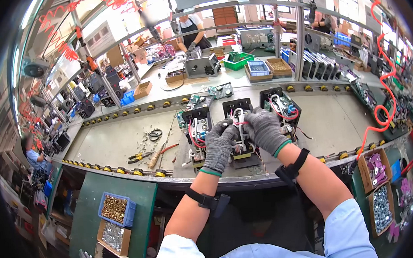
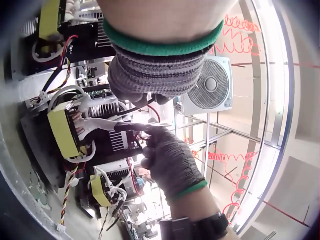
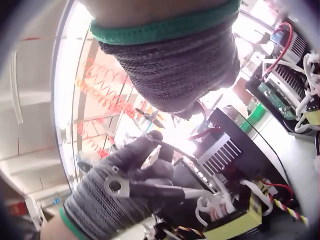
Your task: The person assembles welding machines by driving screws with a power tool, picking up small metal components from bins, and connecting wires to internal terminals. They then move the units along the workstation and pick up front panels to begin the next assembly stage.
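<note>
Blue bin (image 1: 131, 213): brass-coloured screws (image 1: 114, 207) | left hand (image 1: 219, 146), ribbed knit glove: pinches wire (image 1: 241, 123) | wire: over middle unit (image 1: 231, 105), black, finned | right hand (image 1: 265, 131), matching glove: fingertips pinch wire | upper right carton (image 1: 364, 174): purple parts (image 1: 378, 166)

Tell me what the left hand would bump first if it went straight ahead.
The left hand would probably bump the back of the middle black box, though depth is hard to judge.
</note>
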`<state>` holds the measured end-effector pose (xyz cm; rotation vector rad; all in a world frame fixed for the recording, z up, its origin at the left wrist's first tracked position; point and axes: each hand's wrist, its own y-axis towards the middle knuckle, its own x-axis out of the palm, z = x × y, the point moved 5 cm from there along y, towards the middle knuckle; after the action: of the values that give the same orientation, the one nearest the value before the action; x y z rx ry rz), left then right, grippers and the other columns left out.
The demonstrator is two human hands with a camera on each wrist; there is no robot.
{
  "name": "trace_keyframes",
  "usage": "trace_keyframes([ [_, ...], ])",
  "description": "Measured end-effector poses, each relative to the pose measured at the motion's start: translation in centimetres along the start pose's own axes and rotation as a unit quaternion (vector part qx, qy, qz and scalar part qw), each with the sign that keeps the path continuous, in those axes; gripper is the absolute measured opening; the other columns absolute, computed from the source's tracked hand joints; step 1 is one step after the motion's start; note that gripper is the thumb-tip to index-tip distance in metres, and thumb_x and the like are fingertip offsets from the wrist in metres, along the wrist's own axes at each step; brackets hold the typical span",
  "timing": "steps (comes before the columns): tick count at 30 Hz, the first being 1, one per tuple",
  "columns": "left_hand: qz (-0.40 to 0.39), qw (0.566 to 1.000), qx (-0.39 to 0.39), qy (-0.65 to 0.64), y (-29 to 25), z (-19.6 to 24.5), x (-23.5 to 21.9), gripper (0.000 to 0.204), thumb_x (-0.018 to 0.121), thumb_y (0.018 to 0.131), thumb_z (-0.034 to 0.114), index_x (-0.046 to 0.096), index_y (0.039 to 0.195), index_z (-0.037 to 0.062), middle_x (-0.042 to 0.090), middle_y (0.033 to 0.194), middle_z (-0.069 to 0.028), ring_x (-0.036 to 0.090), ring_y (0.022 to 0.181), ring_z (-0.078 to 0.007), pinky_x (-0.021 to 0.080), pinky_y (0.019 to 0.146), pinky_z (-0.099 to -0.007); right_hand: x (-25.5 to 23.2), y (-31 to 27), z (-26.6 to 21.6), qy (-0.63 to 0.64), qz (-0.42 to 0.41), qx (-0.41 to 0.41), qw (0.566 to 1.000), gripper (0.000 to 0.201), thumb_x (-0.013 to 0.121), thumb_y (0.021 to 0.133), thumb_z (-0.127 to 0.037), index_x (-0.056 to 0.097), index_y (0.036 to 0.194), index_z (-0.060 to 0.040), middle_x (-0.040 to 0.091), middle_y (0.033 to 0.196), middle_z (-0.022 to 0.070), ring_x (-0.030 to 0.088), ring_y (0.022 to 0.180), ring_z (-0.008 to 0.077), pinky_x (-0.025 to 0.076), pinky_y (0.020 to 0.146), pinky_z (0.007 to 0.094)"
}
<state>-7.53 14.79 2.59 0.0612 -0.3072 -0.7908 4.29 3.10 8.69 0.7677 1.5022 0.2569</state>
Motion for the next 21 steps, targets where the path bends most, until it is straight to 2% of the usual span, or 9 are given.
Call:
trace_keyframes([
  [2,0.013,0.998,0.062,0.015,1.0,-0.5,0.2,0.021,0.065,0.101,0.011,0.069,0.121,0.0048,0.069,0.092,-0.0021,0.063,0.077,-0.0074,0.051,0.056,-0.0207,0.7,1.1,2.3,0.097,0.022,0.098,0.990,0.027,0.074,0.089,-0.032,0.075,0.101,-0.0083,0.070,0.092,0.0153,0.069,0.087,0.0327,0.055,0.081,0.0431],
  [4,0.017,0.999,0.045,0.002,1.4,-0.2,0.6,0.020,0.065,0.101,0.013,0.069,0.120,0.0048,0.070,0.091,-0.0006,0.060,0.070,-0.0061,0.048,0.053,-0.0210,1.6,1.8,4.0,0.247,-0.108,0.247,0.931,0.032,0.072,0.091,-0.040,0.075,0.102,-0.0099,0.074,0.093,0.0167,0.072,0.090,0.0308,0.055,0.081,0.0412],
  [6,0.005,1.000,-0.015,-0.008,1.6,-0.3,1.1,0.018,0.065,0.101,0.013,0.069,0.116,0.0041,0.070,0.090,-0.0007,0.057,0.062,-0.0064,0.049,0.054,-0.0218,2.5,2.1,4.1,0.253,-0.105,0.244,0.930,0.035,0.072,0.091,-0.042,0.075,0.103,-0.0092,0.074,0.091,0.0176,0.072,0.090,0.0305,0.055,0.082,0.0407],
  [8,0.001,0.999,-0.005,0.038,2.8,-1.5,0.6,0.017,0.065,0.101,0.014,0.069,0.113,0.0025,0.072,0.090,-0.0022,0.060,0.060,-0.0081,0.050,0.054,-0.0234,3.1,2.4,4.1,0.261,-0.100,0.241,0.930,0.039,0.072,0.091,-0.045,0.075,0.105,-0.0084,0.075,0.090,0.0185,0.073,0.090,0.0302,0.055,0.083,0.0403],
  [9,0.025,0.989,0.019,0.144,2.9,-1.0,0.5,0.019,0.066,0.100,0.015,0.068,0.113,0.0008,0.072,0.090,-0.0046,0.063,0.065,-0.0104,0.053,0.058,-0.0254,2.8,2.7,3.6,0.228,-0.090,0.224,0.943,0.040,0.073,0.091,-0.045,0.075,0.106,-0.0080,0.075,0.091,0.0186,0.073,0.090,0.0312,0.055,0.084,0.0411],
  [11,0.044,0.927,0.090,0.363,2.2,0.1,0.6,0.026,0.068,0.096,0.021,0.069,0.109,-0.0016,0.074,0.089,-0.0127,0.073,0.079,-0.0210,0.058,0.074,-0.0344,2.8,3.0,3.5,0.192,-0.076,0.212,0.955,0.039,0.072,0.091,-0.043,0.074,0.106,-0.0071,0.075,0.092,0.0186,0.072,0.092,0.0347,0.055,0.087,0.0434],
  [16,0.047,0.865,0.084,0.492,2.8,2.1,1.5,0.024,0.064,0.092,0.023,0.074,0.102,0.0035,0.074,0.089,-0.0195,0.073,0.087,-0.0343,0.056,0.084,-0.0442,2.9,3.7,3.5,0.179,-0.119,0.198,0.956,0.035,0.070,0.090,-0.031,0.071,0.116,-0.0072,0.074,0.101,0.0198,0.071,0.098,0.0346,0.055,0.091,0.0421],
  [18,0.019,0.813,0.075,0.577,3.4,1.8,2.3,0.024,0.064,0.090,0.019,0.074,0.107,0.0066,0.073,0.093,-0.0222,0.071,0.091,-0.0389,0.055,0.085,-0.0481,3.4,3.9,3.7,0.158,-0.126,0.174,0.964,0.036,0.069,0.089,-0.025,0.070,0.121,-0.0070,0.074,0.105,0.0198,0.071,0.100,0.0340,0.055,0.092,0.0410],
  [21,0.009,0.793,0.064,0.605,4.2,1.7,2.8,0.028,0.065,0.088,0.019,0.074,0.112,0.0096,0.072,0.096,-0.0238,0.070,0.094,-0.0412,0.054,0.086,-0.0505,5.1,4.1,4.2,0.298,-0.134,0.136,0.935,0.045,0.069,0.085,-0.010,0.065,0.129,-0.0037,0.074,0.112,0.0180,0.071,0.102,0.0290,0.055,0.093,0.0365],
])
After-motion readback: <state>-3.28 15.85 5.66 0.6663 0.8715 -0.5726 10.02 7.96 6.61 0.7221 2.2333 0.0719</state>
